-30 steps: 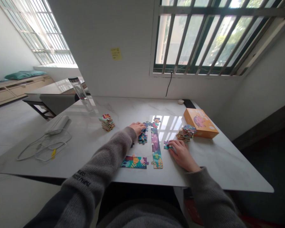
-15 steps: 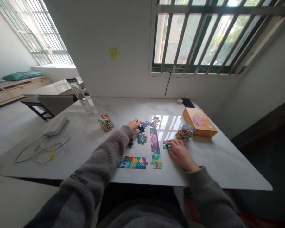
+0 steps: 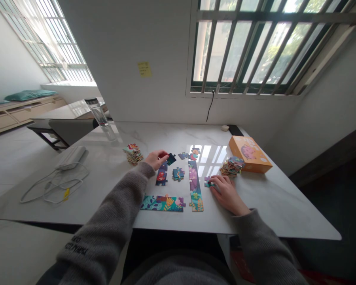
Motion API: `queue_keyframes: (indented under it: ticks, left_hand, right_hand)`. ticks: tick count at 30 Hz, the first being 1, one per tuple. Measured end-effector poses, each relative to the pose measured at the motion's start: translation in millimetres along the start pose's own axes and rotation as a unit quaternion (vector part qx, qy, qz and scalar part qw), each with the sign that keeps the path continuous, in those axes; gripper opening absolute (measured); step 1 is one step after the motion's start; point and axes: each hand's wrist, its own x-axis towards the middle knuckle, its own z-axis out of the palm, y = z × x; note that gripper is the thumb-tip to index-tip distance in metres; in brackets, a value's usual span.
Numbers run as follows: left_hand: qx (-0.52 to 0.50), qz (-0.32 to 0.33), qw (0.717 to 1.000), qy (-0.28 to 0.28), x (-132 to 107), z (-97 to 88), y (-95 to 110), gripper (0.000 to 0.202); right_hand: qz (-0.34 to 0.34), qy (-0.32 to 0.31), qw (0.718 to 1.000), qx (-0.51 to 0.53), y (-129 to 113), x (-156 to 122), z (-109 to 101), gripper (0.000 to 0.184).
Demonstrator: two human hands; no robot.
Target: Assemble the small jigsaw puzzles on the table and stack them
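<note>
My left hand (image 3: pixel 156 159) pinches a dark blue puzzle piece (image 3: pixel 171 159) by its left side, at the top of a short purple-and-red puzzle strip (image 3: pixel 161 175). My right hand (image 3: pixel 227 192) lies on the table with its fingertips closed on a teal-and-purple puzzle piece (image 3: pixel 207 182). Between the hands stands a tall joined puzzle strip (image 3: pixel 193 184). A small heap of blue pieces (image 3: pixel 178 174) sits left of it. Nearer to me lies a joined bottom strip (image 3: pixel 163 203), its left end beside my sleeve. Further back are a loose purple-blue piece (image 3: pixel 183 156) and an orange-and-purple piece (image 3: pixel 195 151).
One stack of puzzle pieces (image 3: pixel 133 154) stands at the left, another stack (image 3: pixel 231 166) at the right beside an orange box (image 3: pixel 249 154). A white device with a cable (image 3: pixel 71 157) lies at far left. A clear bottle (image 3: pixel 97 113) stands near the table's left edge.
My left hand has moved left and slightly towards me with the dark blue piece, which now shows more fully. The purple-and-red strip is uncovered. My right hand stays in place.
</note>
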Motion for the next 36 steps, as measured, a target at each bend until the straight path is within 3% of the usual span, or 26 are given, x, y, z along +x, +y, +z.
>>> queue_keyframes:
  ticks: [7, 12, 17, 22, 29, 36]
  left_hand:
    - [-0.088, -0.092, 0.989, 0.072, -37.7, -15.3, -42.4, 0.051]
    - [-0.065, -0.125, 0.983, 0.117, -53.9, -17.5, -71.0, 0.052]
    - [0.017, -0.104, 0.989, 0.101, -59.7, -15.8, -69.6, 0.04]
    - [0.038, -0.111, 0.989, 0.095, -59.8, -15.0, -67.3, 0.04]
    - [0.013, -0.117, 0.989, 0.089, -60.4, -14.9, -67.1, 0.039]
    - [-0.095, -0.117, 0.986, 0.078, -60.7, -10.9, -63.9, 0.047]
  right_hand:
    - [-0.002, 0.004, 1.0, -0.005, 2.2, 1.1, 2.7, 0.02]
    - [-0.006, 0.003, 1.0, -0.004, 3.6, 1.7, 4.7, 0.02]
    - [-0.009, 0.008, 1.0, -0.011, 1.4, 1.2, 4.1, 0.021]
    - [-0.012, 0.006, 1.0, -0.012, -2.4, 0.9, 1.6, 0.021]
    - [-0.01, 0.014, 1.0, -0.018, -4.0, 1.1, 1.5, 0.022]
    - [-0.013, 0.004, 1.0, -0.011, -3.9, 1.2, 1.6, 0.022]
